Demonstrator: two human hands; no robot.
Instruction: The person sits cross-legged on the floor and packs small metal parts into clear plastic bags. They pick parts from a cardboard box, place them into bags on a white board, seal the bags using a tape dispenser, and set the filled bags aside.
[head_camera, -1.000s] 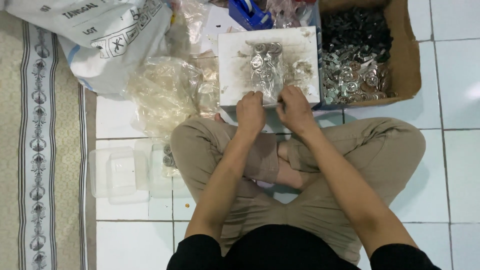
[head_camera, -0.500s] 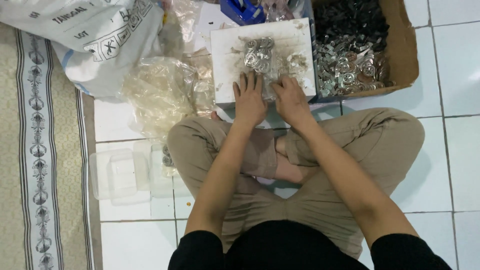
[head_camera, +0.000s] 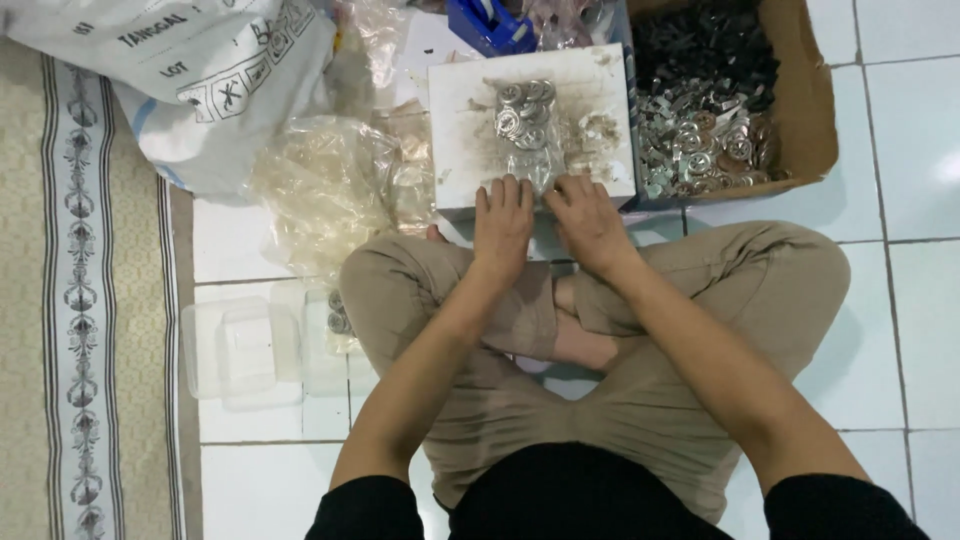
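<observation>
seated cross-legged on white floor tiles (head_camera: 900, 330), left hand (head_camera: 503, 222) and right hand (head_camera: 587, 222) side by side at the near edge of a stained white board (head_camera: 460, 130). fingers (head_camera: 512, 192) together, tips touching a clear bag of small metal rings (head_camera: 527, 125), apparently not pinching. likely hard, slippery, heavy in bulk inside soft film; best taken by the bag's edges. more rings in the cardboard box (head_camera: 815, 100) alongside.
</observation>
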